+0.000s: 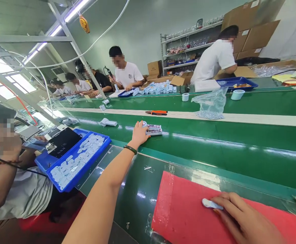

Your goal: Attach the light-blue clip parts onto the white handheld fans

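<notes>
My left hand (139,133) reaches out over the green belt, its fingers bent around the round end of a pale blue device housing (154,129). The housing lies with its inside partly showing; my fingers hide the rest of that end. Lower right, my right hand (242,213) pinches a small pale blue plastic piece (211,204) with a rounded tip between thumb and fingers. That piece is just over or touching the red mat (181,206); I cannot tell which.
Orange-handled pliers (156,112) and a clear plastic bag of small parts (210,105) lie on the belt's pale strip. To the left, a blue tray (79,161) holds many pale blue pieces beside a seated co-worker (15,189). Several other people work across the belt.
</notes>
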A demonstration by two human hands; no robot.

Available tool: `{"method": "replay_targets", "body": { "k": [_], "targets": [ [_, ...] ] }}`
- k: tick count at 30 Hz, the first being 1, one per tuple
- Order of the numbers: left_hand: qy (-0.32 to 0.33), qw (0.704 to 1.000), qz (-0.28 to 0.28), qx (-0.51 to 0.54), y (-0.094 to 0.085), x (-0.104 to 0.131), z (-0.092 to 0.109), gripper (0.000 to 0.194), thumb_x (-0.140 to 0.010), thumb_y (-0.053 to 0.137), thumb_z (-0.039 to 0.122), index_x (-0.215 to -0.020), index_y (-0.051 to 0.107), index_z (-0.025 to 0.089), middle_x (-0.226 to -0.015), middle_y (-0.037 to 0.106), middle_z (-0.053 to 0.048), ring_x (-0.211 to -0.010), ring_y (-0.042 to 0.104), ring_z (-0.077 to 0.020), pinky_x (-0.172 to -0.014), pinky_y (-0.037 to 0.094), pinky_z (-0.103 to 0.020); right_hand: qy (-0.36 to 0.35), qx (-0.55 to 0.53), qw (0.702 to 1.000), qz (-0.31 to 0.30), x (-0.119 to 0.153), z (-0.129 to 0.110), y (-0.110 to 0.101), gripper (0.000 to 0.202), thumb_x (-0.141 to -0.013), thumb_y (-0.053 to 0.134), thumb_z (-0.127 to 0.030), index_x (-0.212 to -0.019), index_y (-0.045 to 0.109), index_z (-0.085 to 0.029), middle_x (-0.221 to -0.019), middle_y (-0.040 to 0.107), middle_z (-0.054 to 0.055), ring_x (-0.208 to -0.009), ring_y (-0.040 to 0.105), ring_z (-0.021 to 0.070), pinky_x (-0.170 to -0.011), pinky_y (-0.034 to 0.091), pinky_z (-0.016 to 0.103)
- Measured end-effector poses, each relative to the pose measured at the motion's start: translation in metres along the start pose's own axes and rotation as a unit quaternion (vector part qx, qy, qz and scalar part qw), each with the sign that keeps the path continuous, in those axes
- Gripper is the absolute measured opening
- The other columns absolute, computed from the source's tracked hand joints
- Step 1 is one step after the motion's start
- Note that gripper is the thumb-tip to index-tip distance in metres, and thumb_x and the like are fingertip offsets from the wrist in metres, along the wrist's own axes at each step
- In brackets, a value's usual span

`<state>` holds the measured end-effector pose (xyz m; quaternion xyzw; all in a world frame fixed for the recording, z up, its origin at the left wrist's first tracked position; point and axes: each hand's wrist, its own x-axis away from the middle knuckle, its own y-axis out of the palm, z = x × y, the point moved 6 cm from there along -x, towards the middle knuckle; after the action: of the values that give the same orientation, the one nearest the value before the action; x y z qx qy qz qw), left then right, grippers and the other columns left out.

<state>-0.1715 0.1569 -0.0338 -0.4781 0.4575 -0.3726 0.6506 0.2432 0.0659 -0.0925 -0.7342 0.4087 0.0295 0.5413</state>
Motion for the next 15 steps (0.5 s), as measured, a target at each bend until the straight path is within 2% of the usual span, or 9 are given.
{"method": "replay_targets", "body": {
  "k": [2,4,8,10,12,15],
  "targets": [
    [0.019,1.0,0.005,0.005,-0.012,0.013,0.017,0.027,-0.077,0.078,0.017,-0.103,0.071,0.017,-0.159,0.04,-0.019,-0.15,0.032,-0.0451,-0.116,0.041,-0.064,0.009,-0.013,1.0,0.002,-0.002,-0.001,-0.003,0.029,-0.11,0.041,-0.042,-0.114,0.068,-0.033,-0.108,0.069,0.0,-0.086,0.072,0.0155,-0.064,0.061,0.021],
    [0.069,0.997,-0.002,0.021,-0.024,0.038,0.045,0.024,-0.081,0.075,0.018,-0.105,0.07,0.019,-0.154,0.046,-0.016,-0.144,0.042,-0.0386,-0.115,0.044,-0.058,0.014,-0.025,0.999,0.024,-0.005,-0.001,-0.012,0.025,-0.108,0.043,-0.034,-0.115,0.067,-0.032,-0.108,0.069,0.001,-0.089,0.072,0.0162,-0.067,0.06,0.023],
    [0.215,0.971,-0.057,0.083,-0.038,0.112,0.119,0.028,-0.085,0.074,0.028,-0.112,0.067,0.027,-0.123,0.066,-0.005,-0.118,0.06,-0.025,-0.099,0.054,-0.042,0.048,-0.038,0.993,0.104,-0.016,-0.004,-0.044,0.023,-0.103,0.044,-0.026,-0.112,0.065,-0.026,-0.096,0.068,0.004,-0.079,0.067,0.0184,-0.065,0.056,0.028],
    [0.291,0.947,-0.08,0.112,-0.038,0.151,0.154,0.028,-0.085,0.073,0.029,-0.112,0.066,0.026,-0.113,0.067,-0.004,-0.108,0.061,-0.0232,-0.09,0.055,-0.039,0.079,-0.041,0.989,0.116,-0.02,-0.007,-0.059,0.022,-0.102,0.046,-0.027,-0.114,0.065,-0.023,-0.091,0.066,0.005,-0.075,0.064,0.0188,-0.064,0.053,0.029],
    [0.348,0.924,-0.099,0.124,-0.032,0.182,0.18,0.025,-0.086,0.073,0.03,-0.108,0.066,0.024,-0.108,0.066,-0.005,-0.1,0.061,-0.0233,-0.084,0.055,-0.038,0.104,-0.056,0.988,0.104,-0.022,-0.012,-0.069,0.022,-0.101,0.048,-0.028,-0.114,0.065,-0.022,-0.09,0.064,0.004,-0.073,0.062,0.0182,-0.063,0.051,0.029],
    [0.369,0.914,-0.117,0.119,-0.018,0.203,0.196,0.022,-0.085,0.074,0.03,-0.104,0.067,0.022,-0.104,0.065,-0.007,-0.096,0.06,-0.0247,-0.084,0.054,-0.042,0.12,-0.082,0.989,0.038,-0.02,-0.024,-0.066,0.019,-0.099,0.05,-0.024,-0.11,0.065,-0.021,-0.093,0.064,0.004,-0.074,0.061,0.0167,-0.063,0.048,0.028]
  ]
}}
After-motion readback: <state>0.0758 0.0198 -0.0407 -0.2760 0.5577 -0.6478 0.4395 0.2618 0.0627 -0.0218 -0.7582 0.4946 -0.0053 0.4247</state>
